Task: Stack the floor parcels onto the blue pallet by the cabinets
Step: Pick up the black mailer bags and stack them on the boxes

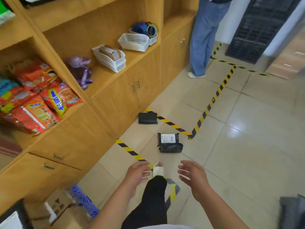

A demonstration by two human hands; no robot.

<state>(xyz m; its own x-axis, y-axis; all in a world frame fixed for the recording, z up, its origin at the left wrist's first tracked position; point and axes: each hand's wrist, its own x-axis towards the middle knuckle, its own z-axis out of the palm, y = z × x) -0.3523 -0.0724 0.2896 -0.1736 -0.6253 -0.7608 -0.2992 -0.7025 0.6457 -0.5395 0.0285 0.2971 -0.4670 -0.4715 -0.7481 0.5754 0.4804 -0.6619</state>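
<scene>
Head view, 1 camera only.

- Left hand [137, 173] and right hand [192, 176]: both bare and empty, fingers loosely spread, held well apart over the floor [247, 129]. Neither touches anything.
- Floor is glossy beige tile. Yellow-and-black hazard tape [212, 100] runs across it in straight, angled lines.
- I count 2 parcels on the tiles. The labelled parcel [170, 143] is a flat rectangle in crinkled black plastic wrap, with a white shipping label at its top; the print is too small to read. It lies ahead of my hands.
- The plain black parcel [147, 118] is a smooth dark pouch. It sits farther off, just beside the base of the wooden cabinets [115, 100] and touching the tape.
- Blue pallet [83, 199]: moulded plastic lattice, low at lower left against the cabinets. A blurred cardboard carton [56, 207] sits on it.
- On the cabinet shelves: shiny red snack packets [38, 103] with blue lettering on a yellow band that I cannot read, and white perforated plastic baskets [109, 58].
- Between the hands: a black trouser leg [155, 204] and a white slipper [158, 170].
- A bystander in blue jeans [203, 38] stands at the far cabinets.
</scene>
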